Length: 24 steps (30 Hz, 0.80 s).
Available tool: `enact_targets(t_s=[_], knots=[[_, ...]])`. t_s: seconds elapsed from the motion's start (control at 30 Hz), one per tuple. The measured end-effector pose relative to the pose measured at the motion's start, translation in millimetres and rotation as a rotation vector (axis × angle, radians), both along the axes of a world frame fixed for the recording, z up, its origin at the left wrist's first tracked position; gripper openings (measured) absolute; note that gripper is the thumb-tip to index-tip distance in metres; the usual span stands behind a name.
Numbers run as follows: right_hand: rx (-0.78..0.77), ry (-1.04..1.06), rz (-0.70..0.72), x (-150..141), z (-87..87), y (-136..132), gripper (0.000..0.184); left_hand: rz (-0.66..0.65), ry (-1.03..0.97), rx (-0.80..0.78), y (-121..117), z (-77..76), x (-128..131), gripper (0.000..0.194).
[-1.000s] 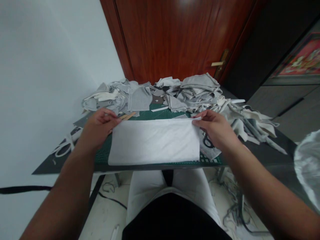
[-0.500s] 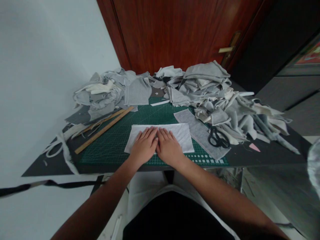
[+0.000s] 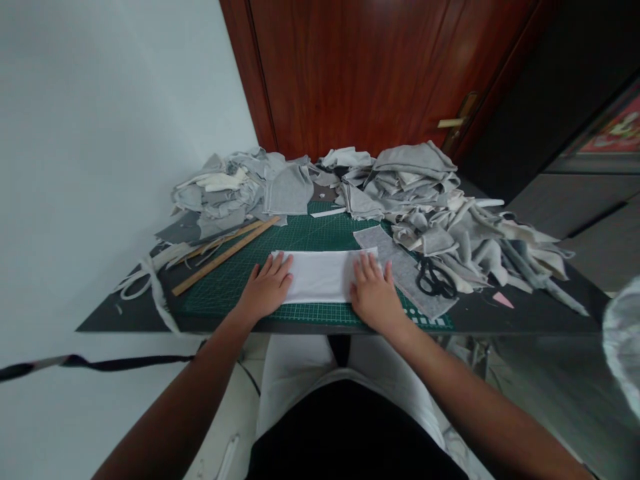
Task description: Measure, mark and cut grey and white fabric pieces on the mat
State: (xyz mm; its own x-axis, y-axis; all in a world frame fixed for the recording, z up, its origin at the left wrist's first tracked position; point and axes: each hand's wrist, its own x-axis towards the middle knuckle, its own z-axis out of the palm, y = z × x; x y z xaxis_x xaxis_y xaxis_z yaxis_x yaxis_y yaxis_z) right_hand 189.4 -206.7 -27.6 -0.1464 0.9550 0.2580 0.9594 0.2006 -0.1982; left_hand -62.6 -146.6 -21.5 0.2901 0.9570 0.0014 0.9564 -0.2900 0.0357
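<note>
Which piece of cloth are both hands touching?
The flat white rectangle near the front of the green mat. Only it lies under both the left hand and the right hand.

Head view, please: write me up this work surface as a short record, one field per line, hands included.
White cloth: flat on green mat
Left hand: open, palm down on cloth's left end
Right hand: open, palm down on cloth's right end
Ruler: left of cloth, slanted
Scissors: black handles, right of cloth, over grey strip; blades not clearly visible
Scraps: heaped at back left and along right
Pink piece: right of scissors
</note>
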Motion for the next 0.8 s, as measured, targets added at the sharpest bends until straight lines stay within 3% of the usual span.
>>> enact_targets(t_s=[0.13, 0.27, 0.37, 0.43, 0.53, 0.63, 0.8], knots=[[-0.023, 0.080, 0.380, -62.9, 2.5, -10.7, 0.078, 0.071, -0.030, 0.023, -23.4, 6.4, 1.4, 0.056], [0.013, 0.074, 0.519, -95.3, -8.5, -19.4, 0.079, 0.113, -0.043, 0.022, -40.8, 16.3, -21.8, 0.052], [0.072, 0.023, 0.582, -95.1, -18.1, -23.4, 0.069, -0.077, -0.040, -0.067, -47.1, 22.5, -48.8, 0.061], [0.107, 0.027, 0.610, -91.2, -23.7, -25.0, 0.048, -0.196, -0.058, -0.185, -51.4, 26.4, -63.4, 0.071], [0.135, 0.114, 0.676, -86.2, -27.4, -27.6, 0.032, -0.267, -0.086, -0.247, -58.9, 32.2, -74.9, 0.076], [0.107, 0.295, 0.666, -82.1, -20.1, -33.0, 0.031, -0.281, -0.111, -0.226, -62.5, 34.5, -77.2, 0.067], [-0.014, 0.807, 0.378, -65.9, 19.9, -36.0, 0.028, -0.304, -0.317, -0.183, -50.4, 38.5, -69.0, 0.026]])
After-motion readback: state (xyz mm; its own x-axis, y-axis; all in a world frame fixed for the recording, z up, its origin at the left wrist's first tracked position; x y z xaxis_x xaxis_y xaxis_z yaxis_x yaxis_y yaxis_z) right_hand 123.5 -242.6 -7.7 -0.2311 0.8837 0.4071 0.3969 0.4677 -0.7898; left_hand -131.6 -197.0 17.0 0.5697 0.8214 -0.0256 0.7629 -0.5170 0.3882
